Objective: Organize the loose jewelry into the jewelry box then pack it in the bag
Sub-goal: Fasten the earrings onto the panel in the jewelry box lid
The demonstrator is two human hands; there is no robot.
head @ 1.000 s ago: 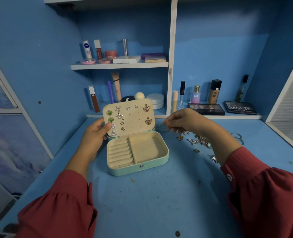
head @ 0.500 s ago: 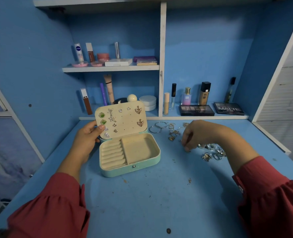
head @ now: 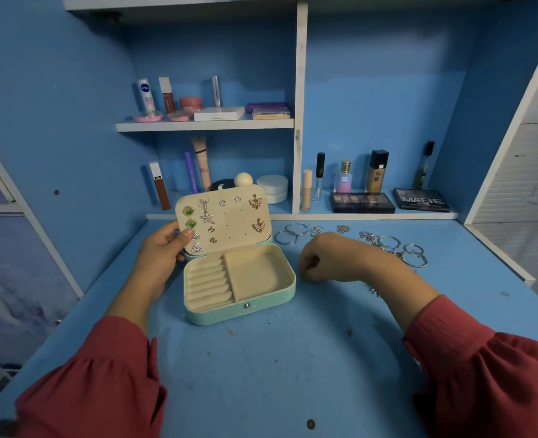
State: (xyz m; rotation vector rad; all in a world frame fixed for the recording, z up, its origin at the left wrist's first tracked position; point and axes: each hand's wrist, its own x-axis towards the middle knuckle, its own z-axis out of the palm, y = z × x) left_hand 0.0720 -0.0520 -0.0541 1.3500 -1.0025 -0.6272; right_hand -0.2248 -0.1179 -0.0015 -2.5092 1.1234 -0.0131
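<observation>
The left hand [head: 158,257] comes from a red sleeve [head: 94,380] and grips the left edge of the open lid [head: 226,222] of the jewelry box [head: 239,279], with the thumb on the cream inner face and the fingers behind it. The box stands on the blue counter [head: 261,374], just right of this hand. Its lid stands upright and carries earrings pinned in rows: two green ones [head: 189,217] beside the thumb, silver triangles under them, star shapes, small hearts, and two gold butterflies [head: 257,213] on the far side from the hand. The lower part of the box is mint green outside and cream inside, with ring rolls [head: 209,287] near the left hand and a bare compartment [head: 256,271] to the right of them.

The right hand [head: 327,257] is just right of the box, near its right wall but not touching it. Its fingers are curled tight toward the palm. I cannot tell if something small is pinched inside, because the fingers hide it.

Behind and to the right of this hand, the loose jewelry [head: 387,245] lies on the counter: thin hoops [head: 291,233] behind the knuckles, then small silver pieces and more rings past the wrist.

Beyond both hands, the shelves [head: 204,124] hold cosmetics, and two dark palettes [head: 362,202] lie on the low shelf behind the right hand.
</observation>
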